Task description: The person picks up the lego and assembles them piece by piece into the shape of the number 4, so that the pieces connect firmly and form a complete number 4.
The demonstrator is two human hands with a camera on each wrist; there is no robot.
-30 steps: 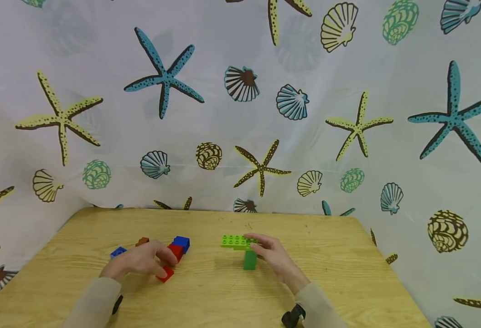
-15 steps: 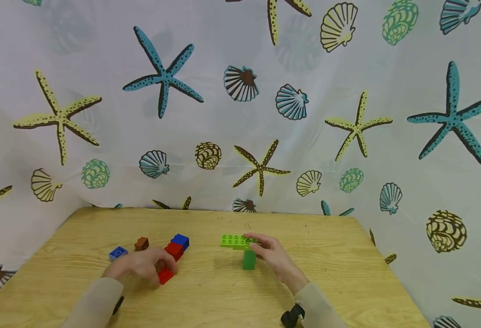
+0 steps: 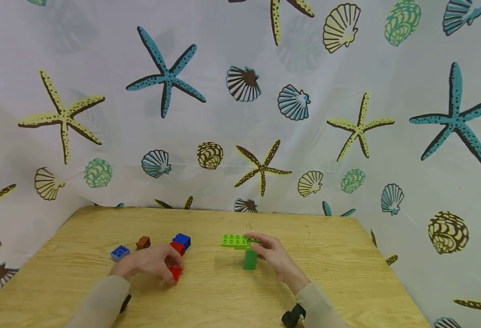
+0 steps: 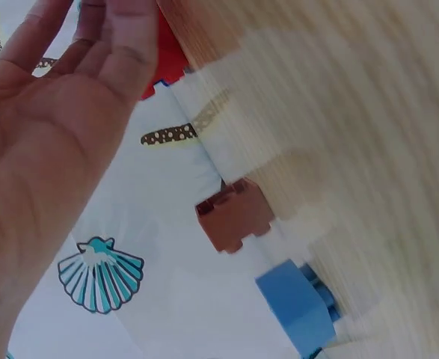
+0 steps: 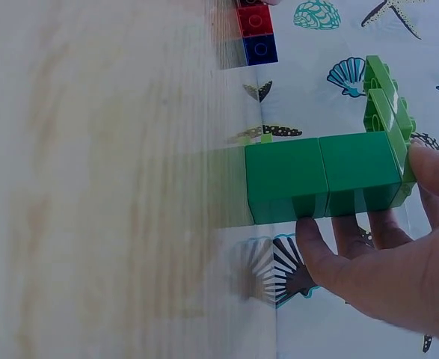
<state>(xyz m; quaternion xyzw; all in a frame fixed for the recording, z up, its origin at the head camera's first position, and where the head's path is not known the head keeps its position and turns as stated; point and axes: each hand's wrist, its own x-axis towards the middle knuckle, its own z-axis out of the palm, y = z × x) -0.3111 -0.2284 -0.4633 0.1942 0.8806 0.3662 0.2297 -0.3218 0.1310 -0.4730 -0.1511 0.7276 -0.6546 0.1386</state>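
Note:
In the head view my left hand pinches a small red brick low over the table, between thumb and fingers. Just beyond it, a second red brick sits against a dark blue brick. My right hand holds an upright stack of toy bricks. Two dark green bricks form its column, and light green studded pieces lie across the top, jutting out to the left. The right wrist view shows fingertips against the column's side and another digit on the light green part.
Left of my left hand lie a brown brick and a lighter blue brick. The wooden table ends at a white curtain printed with shells and starfish. Both wrists carry small dark cameras.
My left hand has moved a little to the right, and the red brick in its fingers has shifted right with it. The right hand and the green stack have stayed in place.

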